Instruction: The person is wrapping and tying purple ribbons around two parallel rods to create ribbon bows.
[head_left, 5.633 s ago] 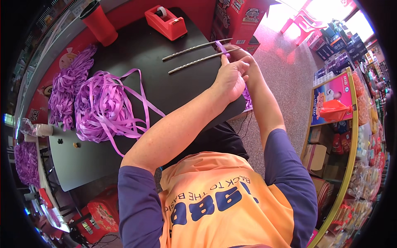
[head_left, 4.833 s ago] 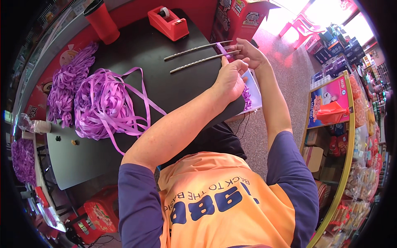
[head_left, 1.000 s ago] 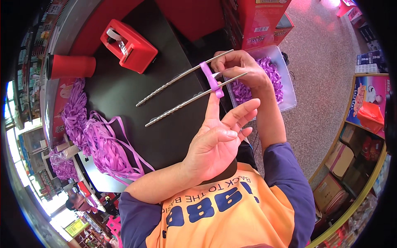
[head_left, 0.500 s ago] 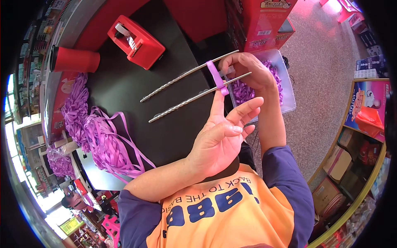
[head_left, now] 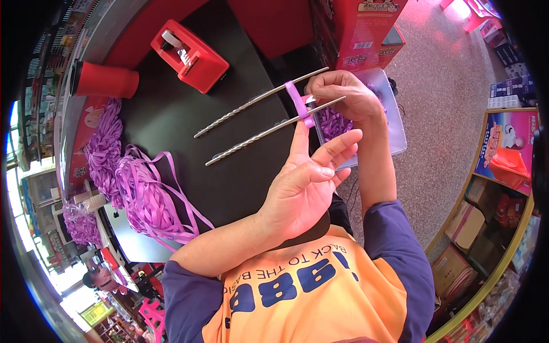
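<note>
Presently, the left grip (head_left: pixel 297 191) is standing spread, its forefinger touching a purple ribbon band (head_left: pixel 297 100) that is spanning two metal rods (head_left: pixel 240 147) just ahead of it. The right grip (head_left: pixel 350 98) is bending inward at the rods' right ends, thumb and fingertips drawn near the band; whether they are pinching anything cannot be told. Partly behind the right grip, a translucent plastic bin (head_left: pixel 398 134) is holding loose purple ribbon pieces. Left of the left grip, a ribbon bundle (head_left: pixel 150 197) and a second bundle (head_left: pixel 104 150) are lying together. Farther off, across the dark surface (head_left: pixel 240 191), a red dispenser (head_left: pixel 201 67) is carrying pale tape; left of that, a red tumbler (head_left: pixel 107 79) is hiding its contents.
</note>
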The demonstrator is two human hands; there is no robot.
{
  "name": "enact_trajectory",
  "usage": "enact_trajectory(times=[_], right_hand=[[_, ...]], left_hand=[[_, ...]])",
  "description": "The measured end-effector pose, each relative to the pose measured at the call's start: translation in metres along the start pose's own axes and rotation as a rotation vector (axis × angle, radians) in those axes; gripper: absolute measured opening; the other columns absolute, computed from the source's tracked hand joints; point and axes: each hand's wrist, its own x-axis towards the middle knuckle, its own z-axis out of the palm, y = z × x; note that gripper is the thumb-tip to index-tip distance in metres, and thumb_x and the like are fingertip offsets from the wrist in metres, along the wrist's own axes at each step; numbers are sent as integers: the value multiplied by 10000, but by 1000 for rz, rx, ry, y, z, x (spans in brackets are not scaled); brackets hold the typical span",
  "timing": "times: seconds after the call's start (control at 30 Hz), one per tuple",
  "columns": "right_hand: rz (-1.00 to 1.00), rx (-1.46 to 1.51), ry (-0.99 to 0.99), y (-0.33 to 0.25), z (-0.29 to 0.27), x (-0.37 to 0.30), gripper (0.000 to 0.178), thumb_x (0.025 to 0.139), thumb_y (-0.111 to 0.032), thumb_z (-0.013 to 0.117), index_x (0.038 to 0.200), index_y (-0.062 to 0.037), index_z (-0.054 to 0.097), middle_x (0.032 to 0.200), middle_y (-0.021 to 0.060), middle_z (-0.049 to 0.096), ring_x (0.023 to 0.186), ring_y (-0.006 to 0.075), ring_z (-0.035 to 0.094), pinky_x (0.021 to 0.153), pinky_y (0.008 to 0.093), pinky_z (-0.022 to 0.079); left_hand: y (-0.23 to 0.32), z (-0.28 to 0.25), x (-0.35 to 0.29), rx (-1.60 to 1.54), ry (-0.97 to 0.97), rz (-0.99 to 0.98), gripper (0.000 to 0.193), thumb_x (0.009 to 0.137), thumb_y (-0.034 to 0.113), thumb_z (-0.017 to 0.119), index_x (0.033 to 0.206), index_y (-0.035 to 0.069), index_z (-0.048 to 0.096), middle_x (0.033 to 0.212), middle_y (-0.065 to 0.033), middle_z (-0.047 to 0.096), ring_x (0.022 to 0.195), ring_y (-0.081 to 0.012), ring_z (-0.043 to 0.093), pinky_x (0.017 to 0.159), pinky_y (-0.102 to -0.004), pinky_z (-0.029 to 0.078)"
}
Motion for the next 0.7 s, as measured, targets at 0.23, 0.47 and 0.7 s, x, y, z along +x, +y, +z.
enact_trajectory(times=[0.23, 0.47, 0.7], right_hand=[[100, -6, -4, 18, 19, 8, 149, 828, -176, 661, 774, -38, 647, 724, -28, 591, 666, 48, 512, 653, 227, 416], [45, 89, -60, 26, 34, 16, 164, 857, -189, 676, 835, -31, 638, 722, -45, 563, 645, 26, 493, 578, 191, 383], [195, 127, -67, 28, 39, 16, 145, 838, -206, 709, 824, -90, 623, 697, -69, 541, 626, 8, 462, 548, 204, 355]], left_hand=[[-2, -2, -1, -3, -6, 10, 923, 821, 77, 513, 1521, 283, -51, 1468, -143, 374, 1341, -231, 339, 1067, -402, 236], [-2, -3, -1, -19, -10, 18, 1011, 805, 43, 491, 1480, 224, -239, 1387, -113, 471, 1295, -199, 380, 1033, -359, 260], [-3, -5, 0, -19, -34, 34, 1020, 804, 41, 518, 1490, 229, -214, 1351, -98, 504, 1240, -185, 412, 997, -339, 293]])
